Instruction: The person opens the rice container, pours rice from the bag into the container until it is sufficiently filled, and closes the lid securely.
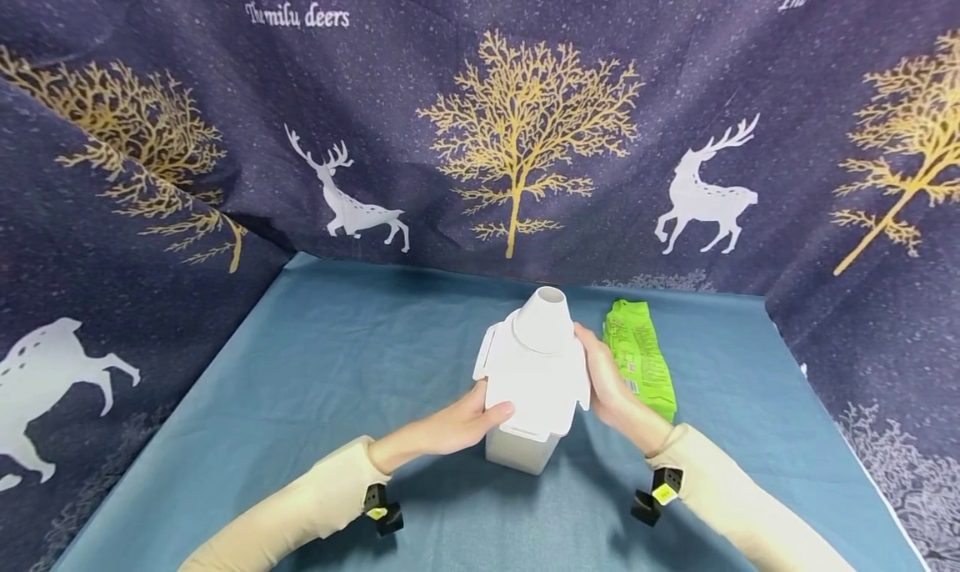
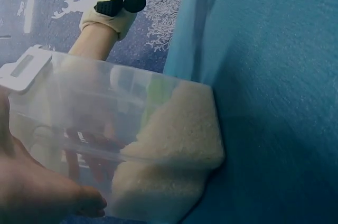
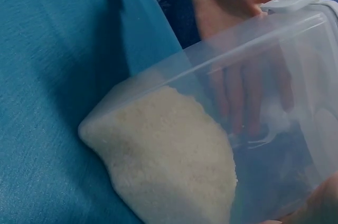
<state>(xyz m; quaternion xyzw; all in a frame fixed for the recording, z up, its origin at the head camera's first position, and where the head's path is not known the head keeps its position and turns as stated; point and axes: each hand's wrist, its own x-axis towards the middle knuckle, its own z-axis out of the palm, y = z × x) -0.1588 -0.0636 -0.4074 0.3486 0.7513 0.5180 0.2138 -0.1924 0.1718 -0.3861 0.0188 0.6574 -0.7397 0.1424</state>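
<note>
A clear plastic storage container [image 1: 521, 453] with a white lid [image 1: 534, 388] and a cone-shaped spout [image 1: 545, 320] is held tilted between both hands. My left hand [image 1: 463, 422] grips its left side, with the thumb over the lid's edge. On the opposite side, my right hand [image 1: 604, 378] holds the container, its fingers partly hidden behind it. Pale, rice-like grains [image 3: 169, 155] lie heaped in the lower end, as the right wrist view shows through the wall. In the left wrist view, a white lid clip [image 2: 26, 70] stands at the container's upper end.
A bright green printed bag [image 1: 640, 359] lies on the blue cloth-covered table [image 1: 360, 330], just beyond my right hand. Behind the table hangs a dark blue curtain [image 1: 450, 188] with deer and golden trees.
</note>
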